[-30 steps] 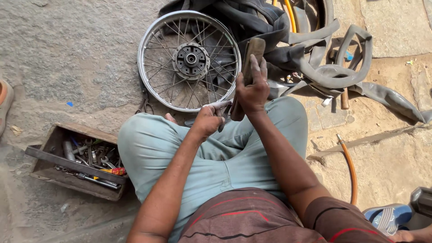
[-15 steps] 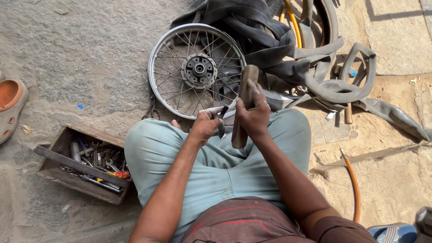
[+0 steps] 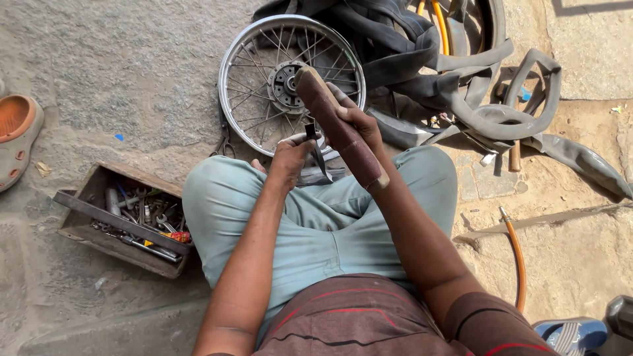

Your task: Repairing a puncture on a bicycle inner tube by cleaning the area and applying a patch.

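I sit on the ground with my knees spread, in light green trousers. My right hand point(image 3: 356, 122) grips a long brown stick wrapped in abrasive paper point(image 3: 337, 125), held at a slant above my lap. My left hand point(image 3: 290, 157) pinches a small dark flat piece, perhaps rubber point(image 3: 315, 148), right against the stick's lower side. A spoked wheel rim with a hub point(image 3: 290, 79) lies flat on the ground just beyond my hands.
A wooden toolbox point(image 3: 122, 221) with several wrenches sits by my left knee. Black inner tubes point(image 3: 475, 92) pile up at the top right. An orange hose point(image 3: 515, 257) runs along the right. An orange sandal point(image 3: 18, 135) lies far left.
My right hand has raised and tilted the wrapped stick so more of its length shows. My left hand stays at the dark piece. The view has shifted to the left.
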